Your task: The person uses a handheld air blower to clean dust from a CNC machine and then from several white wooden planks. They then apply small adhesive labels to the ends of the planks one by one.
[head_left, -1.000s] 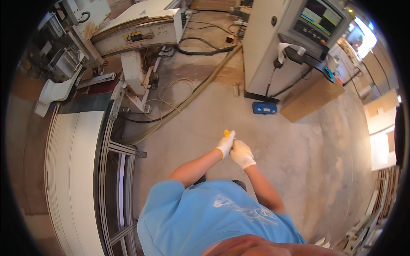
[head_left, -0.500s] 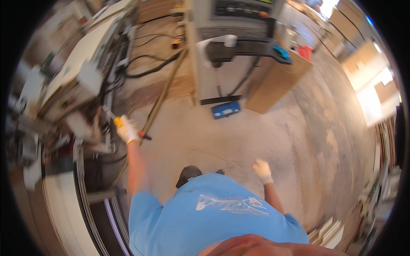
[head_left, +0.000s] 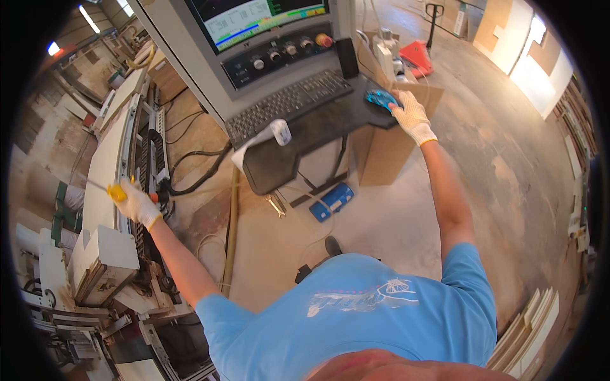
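My left hand (head_left: 135,202), in a white knit glove with a yellow cuff, is closed around a yellow air blow gun (head_left: 117,192). Its thin nozzle points away to the left, and an orange coupling with a hose shows behind the hand. My right hand (head_left: 414,118), gloved the same way, reaches forward to the blue computer mouse (head_left: 380,98) on the console's black shelf (head_left: 352,113). Its fingers are apart and meet the mouse's near right end, without wrapping around it. A black keyboard (head_left: 289,105) lies to the left of the mouse.
A control cabinet with a lit screen (head_left: 260,22) and a knob panel (head_left: 276,57) stands ahead. Below the shelf are wrenches (head_left: 276,204) and a blue case (head_left: 332,202). Machine rails (head_left: 130,149) and hoses run along the left. A red pallet jack (head_left: 417,58) stands beyond.
The console is now much closer. My right hand has risen from beside my body to the mouse. My left hand has moved forward and left, keeping the air blow gun.
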The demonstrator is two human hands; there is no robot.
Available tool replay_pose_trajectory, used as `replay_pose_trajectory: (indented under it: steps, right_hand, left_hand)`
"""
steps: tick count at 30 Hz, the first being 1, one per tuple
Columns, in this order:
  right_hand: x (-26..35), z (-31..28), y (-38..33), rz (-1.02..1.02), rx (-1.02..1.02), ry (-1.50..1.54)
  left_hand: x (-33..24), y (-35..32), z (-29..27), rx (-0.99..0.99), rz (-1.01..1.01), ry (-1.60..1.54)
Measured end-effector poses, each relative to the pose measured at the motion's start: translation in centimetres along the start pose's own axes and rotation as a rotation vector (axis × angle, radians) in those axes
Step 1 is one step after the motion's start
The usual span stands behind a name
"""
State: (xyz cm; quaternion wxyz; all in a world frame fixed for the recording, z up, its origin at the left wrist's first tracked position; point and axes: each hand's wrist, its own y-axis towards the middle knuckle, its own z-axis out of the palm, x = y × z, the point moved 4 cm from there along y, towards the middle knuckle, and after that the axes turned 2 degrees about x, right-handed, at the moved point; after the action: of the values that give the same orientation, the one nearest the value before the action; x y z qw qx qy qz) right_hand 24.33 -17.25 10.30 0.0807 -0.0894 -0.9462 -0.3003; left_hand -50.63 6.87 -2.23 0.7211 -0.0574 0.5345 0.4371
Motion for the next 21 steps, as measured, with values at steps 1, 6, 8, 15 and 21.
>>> replay_pose_trajectory:
  steps: [1, 6, 8, 15, 21]
  right_hand:
    - [-0.6, 0.7, 2.3, -0.045, -0.026, -0.112]
    - [-3.2, 6.6, 6.2, 0.065, 0.279, 0.011]
    - [-3.3, 7.9, 6.4, 0.015, 0.303, -0.036]
    - [-2.3, 8.7, 5.9, -0.22, 0.273, -0.014]
    - [-2.1, 8.4, 5.3, -0.265, 0.257, 0.006]
  left_hand:
    - [-0.5, 1.7, 3.2, 0.02, -0.01, 0.073]
    - [-7.0, 8.4, 17.4, 0.017, 0.277, 0.504]
    - [-10.2, 9.8, 22.6, 0.089, 0.37, 0.513]
    - [-11.9, 12.1, 33.1, 0.158, 0.402, 0.604]
    - [-4.5, 11.8, 34.8, 0.168, 0.267, 1.016]
